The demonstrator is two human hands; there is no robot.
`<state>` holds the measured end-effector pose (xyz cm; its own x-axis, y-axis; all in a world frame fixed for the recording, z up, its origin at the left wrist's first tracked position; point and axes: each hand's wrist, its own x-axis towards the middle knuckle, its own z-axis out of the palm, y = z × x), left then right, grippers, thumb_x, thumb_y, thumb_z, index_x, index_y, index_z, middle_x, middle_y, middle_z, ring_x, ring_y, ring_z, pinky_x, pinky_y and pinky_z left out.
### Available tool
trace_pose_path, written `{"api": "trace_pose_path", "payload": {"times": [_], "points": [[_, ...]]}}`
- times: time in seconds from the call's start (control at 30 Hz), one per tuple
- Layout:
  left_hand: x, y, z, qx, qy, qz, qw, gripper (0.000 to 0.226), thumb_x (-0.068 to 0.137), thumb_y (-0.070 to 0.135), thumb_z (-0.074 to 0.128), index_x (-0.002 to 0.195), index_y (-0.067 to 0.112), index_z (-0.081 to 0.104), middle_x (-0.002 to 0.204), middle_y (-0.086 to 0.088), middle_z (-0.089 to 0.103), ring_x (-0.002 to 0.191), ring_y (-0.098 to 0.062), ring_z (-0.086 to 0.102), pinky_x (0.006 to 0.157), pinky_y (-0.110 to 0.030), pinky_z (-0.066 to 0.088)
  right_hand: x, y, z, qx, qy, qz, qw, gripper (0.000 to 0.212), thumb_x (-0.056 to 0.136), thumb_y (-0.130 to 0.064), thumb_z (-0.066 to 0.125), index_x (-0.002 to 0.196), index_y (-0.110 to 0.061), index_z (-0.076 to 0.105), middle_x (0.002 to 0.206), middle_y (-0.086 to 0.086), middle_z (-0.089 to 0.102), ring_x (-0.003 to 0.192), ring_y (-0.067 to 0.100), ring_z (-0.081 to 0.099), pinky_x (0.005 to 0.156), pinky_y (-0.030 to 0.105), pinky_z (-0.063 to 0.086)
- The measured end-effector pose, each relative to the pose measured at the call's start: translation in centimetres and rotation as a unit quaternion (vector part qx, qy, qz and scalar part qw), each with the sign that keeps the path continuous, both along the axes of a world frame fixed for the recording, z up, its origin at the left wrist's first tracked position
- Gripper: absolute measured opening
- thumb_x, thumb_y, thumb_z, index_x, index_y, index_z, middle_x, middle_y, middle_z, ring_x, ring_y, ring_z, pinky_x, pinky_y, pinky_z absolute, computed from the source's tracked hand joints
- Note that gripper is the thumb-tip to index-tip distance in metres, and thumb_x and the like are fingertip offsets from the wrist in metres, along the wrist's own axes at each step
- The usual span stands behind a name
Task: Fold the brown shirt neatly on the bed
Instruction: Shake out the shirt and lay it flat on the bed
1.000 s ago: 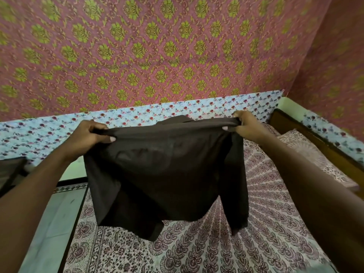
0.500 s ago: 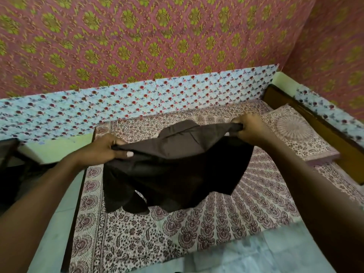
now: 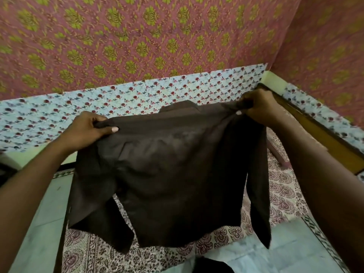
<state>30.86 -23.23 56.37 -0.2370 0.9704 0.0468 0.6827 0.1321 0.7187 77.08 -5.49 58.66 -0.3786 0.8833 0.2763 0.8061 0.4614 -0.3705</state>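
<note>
The brown shirt (image 3: 173, 174) hangs collar-up, hem down above the bed (image 3: 283, 186) — left hand (image 3: 88, 131) and right hand (image 3: 260, 107) pinch its shoulders, fingers clamped on cloth.

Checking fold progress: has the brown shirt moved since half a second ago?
Yes, upward: the brown shirt now overlaps the blue floral band; earlier it hung below it.

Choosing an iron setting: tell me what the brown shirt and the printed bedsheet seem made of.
Brown shirt: thin woven cloth, perhaps cotton or a blend, matte with slight sheen; it hangs limp with soft creases. Printed bedsheet: probably cotton, matte; a maroon pattern on pale ground, lying flat.
</note>
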Motion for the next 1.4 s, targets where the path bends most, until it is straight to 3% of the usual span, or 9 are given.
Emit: {"api": "trace_pose_path", "payload": {"times": [0.07,0.2,0.3,0.47,0.67,0.9,1.1,1.23,1.4], "points": [[-0.4,2.3,-2.1,0.010,0.037,0.019,0.999,0.012,0.091,0.017,0.080,0.081,0.011,0.078,0.074,-0.004,0.073,0.066,-0.015,0.065,0.063,-0.026,0.047,-0.9,2.4,-1.5,-0.016,-0.019,-0.007,1.000,0.018,0.079,-0.003,0.082,0.093,-0.005,0.073,0.092,0.014,0.072,0.090,0.031,0.067,0.081,0.047,0.058],[-1.0,7.4,-7.5,-0.009,0.077,0.079,0.994,0.028,0.091,0.020,0.080,0.072,0.002,0.070,0.064,-0.017,0.062,0.061,-0.025,0.055,0.062,-0.034,0.042,-2.7,7.9,-6.1,-0.071,-0.046,-0.028,0.996,0.032,0.083,-0.001,0.077,0.079,-0.026,0.057,0.083,-0.001,0.060,0.091,0.028,0.062,0.075,0.031,0.043],[-0.7,11.8,-11.7,-0.028,0.097,0.114,0.988,0.030,0.094,0.016,0.076,0.068,0.005,0.065,0.058,-0.010,0.054,0.055,-0.016,0.049,0.057,-0.028,0.036,-3.9,13.2,-11.0,-0.081,-0.017,-0.049,0.995,0.018,0.090,0.000,0.069,0.097,-0.015,0.061,0.096,0.007,0.059,0.093,0.024,0.056,0.084,0.031,0.038],[-0.9,19.1,-19.0,-0.059,0.148,0.171,0.972,0.026,0.093,0.010,0.073,0.070,0.002,0.064,0.068,-0.018,0.056,0.068,-0.039,0.061,0.060,-0.039,0.039,-6.5,22.6,-19.8,-0.108,0.006,-0.071,0.992,0.020,0.087,0.006,0.059,0.102,-0.007,0.054,0.091,0.014,0.058,0.084,0.030,0.055,0.060,0.035,0.040],[0.1,27.3,-26.6,-0.086,0.203,0.265,0.939,0.024,0.099,0.017,0.061,0.117,0.007,0.071,0.112,-0.030,0.065,0.103,-0.052,0.064,0.084,-0.057,0.054,-9.9,31.7,-29.4,-0.097,0.029,-0.055,0.993,0.020,0.084,0.009,0.054,0.098,-0.004,0.049,0.090,0.016,0.058,0.079,0.033,0.053,0.056,0.033,0.034],[0.2,32.1,-34.4,-0.170,0.186,0.267,0.930,0.025,0.097,0.010,0.061,0.118,-0.001,0.070,0.110,-0.036,0.065,0.102,-0.058,0.064,0.086,-0.060,0.054,-12.7,35.4,-39.1,-0.177,-0.012,-0.043,0.983,0.028,0.074,0.008,0.058,0.096,-0.007,0.052,0.089,0.016,0.063,0.086,0.038,0.061,0.071,0.042,0.052],[-0.6,34.2,-41.1,-0.221,0.181,0.194,0.938,0.027,0.102,0.037,0.057,0.112,0.019,0.076,0.094,-0.027,0.072,0.090,-0.051,0.069,0.078,-0.057,0.059,-14.3,37.4,-45.5,-0.319,-0.115,0.004,0.941,0.033,0.074,-0.045,0.086,0.089,-0.019,0.071,0.086,-0.002,0.066,0.094,0.026,0.063,0.094,0.045,0.051],[-2.7,37.2,-44.0,-0.164,0.182,0.239,0.940,0.031,0.105,0.034,0.054,0.118,0.015,0.075,0.100,-0.028,0.072,0.091,-0.052,0.068,0.077,-0.055,0.055,-16.2,40.7,-47.7,-0.278,-0.008,-0.008,0.960,0.012,0.089,-0.012,0.076,0.099,-0.015,0.069,0.097,0.007,0.069,0.097,0.024,0.060,0.091,0.039,0.047],[-4.9,40.6,-48.6,-0.092,0.233,0.236,0.939,0.032,0.101,0.019,0.047,0.122,0.005,0.067,0.113,-0.028,0.063,0.086,-0.050,0.064,0.072,-0.054,0.052,-19.4,44.4,-53.1,-0.186,0.069,-0.070,0.978,0.030,0.085,0.007,0.053,0.090,-0.022,0.049,0.094,0.011,0.060,0.098,0.037,0.058,0.089,0.065,0.048]]}}
